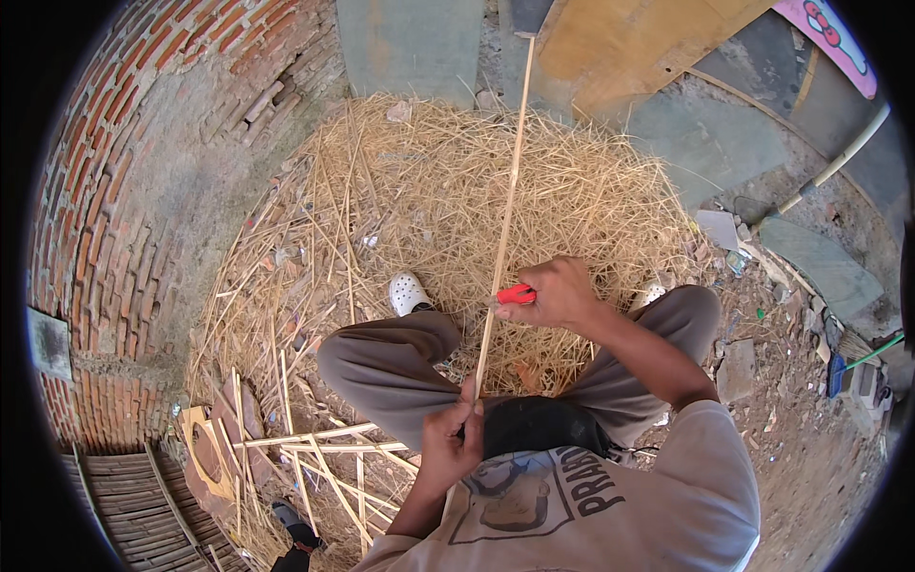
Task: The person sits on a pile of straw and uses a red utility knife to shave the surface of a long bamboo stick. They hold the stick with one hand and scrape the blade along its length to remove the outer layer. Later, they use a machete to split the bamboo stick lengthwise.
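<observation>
A long, thin bamboo strip (515, 172) runs from my lap away to the far boards. Its near end sits in my left hand (450, 440), whose fingers are closed round it at my waist. My right hand (558, 294) grips a red-handled knife (517, 295) above the shavings, between my knees. The knife's blade end meets the strip partway along; the blade itself is too small to make out clearly. A black pad or cloth (543, 425) lies across my lap under the strip.
Pale shavings (419, 181) cover the ground ahead. Cut bamboo strips (324, 439) lie crossed at the lower left, near another person's dark shoe (294, 522). A brick wall (105, 191) stands left. Grey and brown boards (639, 48) lie at the far side; rubble (739, 372) at right.
</observation>
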Available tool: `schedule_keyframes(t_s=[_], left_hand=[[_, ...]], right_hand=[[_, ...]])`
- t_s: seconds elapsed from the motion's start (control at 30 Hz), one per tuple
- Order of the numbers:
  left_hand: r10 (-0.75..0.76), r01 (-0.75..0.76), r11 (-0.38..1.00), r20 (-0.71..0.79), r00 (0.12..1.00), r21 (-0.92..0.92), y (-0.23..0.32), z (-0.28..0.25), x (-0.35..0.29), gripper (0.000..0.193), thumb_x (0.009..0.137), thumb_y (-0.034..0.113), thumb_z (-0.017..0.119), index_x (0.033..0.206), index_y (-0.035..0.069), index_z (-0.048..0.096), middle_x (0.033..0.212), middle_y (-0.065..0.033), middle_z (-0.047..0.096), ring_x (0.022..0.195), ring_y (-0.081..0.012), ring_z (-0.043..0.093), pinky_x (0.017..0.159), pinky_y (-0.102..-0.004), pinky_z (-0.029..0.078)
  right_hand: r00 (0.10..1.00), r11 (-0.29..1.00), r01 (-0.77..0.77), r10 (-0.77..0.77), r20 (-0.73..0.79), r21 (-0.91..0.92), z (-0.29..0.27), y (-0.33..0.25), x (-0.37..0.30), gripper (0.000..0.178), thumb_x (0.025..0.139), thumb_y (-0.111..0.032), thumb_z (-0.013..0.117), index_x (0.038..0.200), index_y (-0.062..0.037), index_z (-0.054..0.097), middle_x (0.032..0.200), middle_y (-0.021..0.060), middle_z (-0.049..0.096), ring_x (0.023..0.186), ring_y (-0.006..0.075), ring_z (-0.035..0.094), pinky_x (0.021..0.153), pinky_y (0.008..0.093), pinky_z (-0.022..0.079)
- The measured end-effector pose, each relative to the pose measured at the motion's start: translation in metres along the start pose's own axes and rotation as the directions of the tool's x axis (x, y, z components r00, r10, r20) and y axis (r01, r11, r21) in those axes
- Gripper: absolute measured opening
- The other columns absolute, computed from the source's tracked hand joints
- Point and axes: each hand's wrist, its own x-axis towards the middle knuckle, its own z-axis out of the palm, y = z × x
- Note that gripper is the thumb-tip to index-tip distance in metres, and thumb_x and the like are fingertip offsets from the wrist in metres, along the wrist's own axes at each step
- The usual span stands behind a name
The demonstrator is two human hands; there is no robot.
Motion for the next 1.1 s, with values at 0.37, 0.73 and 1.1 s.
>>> schedule_keyframes(t_s=[0.37, 0.73, 1.1], left_hand=[[-0.009, 0.007, 1.0, 0.075, 0.997, 0.024, 0.001, -0.002, -0.021, 0.044, 0.087, -0.005, 0.053, 0.131, -0.005, 0.052, 0.055, -0.004, 0.045, 0.051, -0.0046, 0.045, 0.049, -0.0211, 0.039], [0.006, -0.007, 1.0, 0.089, 0.996, 0.006, 0.002, -0.002, -0.034, 0.039, 0.088, -0.005, 0.052, 0.126, -0.005, 0.057, 0.055, -0.005, 0.045, 0.051, -0.005, 0.044, 0.049, -0.0206, 0.038], [-0.246, 0.224, 0.957, -0.108, 0.963, -0.183, -0.008, -0.022, -0.056, 0.029, 0.091, -0.004, 0.054, 0.119, -0.005, 0.062, 0.061, 0.0064, 0.045, 0.057, -0.0005, 0.039, 0.049, -0.0179, 0.031]], right_hand=[[0.919, 0.919, -0.393, 0.39, -0.061, -0.044, -0.006, 0.06, 0.027, 0.07, 0.079, -0.077, 0.052, 0.059, -0.0108, 0.063, 0.043, 0.0052, 0.05, 0.04, 0.0221, 0.053, 0.046, 0.0393, 0.045], [0.938, 0.936, -0.345, 0.34, -0.073, -0.065, 0.005, 0.071, 0.024, 0.07, 0.073, -0.08, 0.054, 0.064, -0.012, 0.069, 0.049, 0.0073, 0.055, 0.046, 0.0251, 0.058, 0.046, 0.0375, 0.046], [0.829, 0.844, -0.525, 0.537, -0.154, 0.113, -0.014, 0.079, 0.031, 0.073, 0.082, -0.078, 0.044, 0.066, -0.0106, 0.068, 0.051, 0.0079, 0.056, 0.047, 0.0236, 0.057, 0.048, 0.0399, 0.045]])
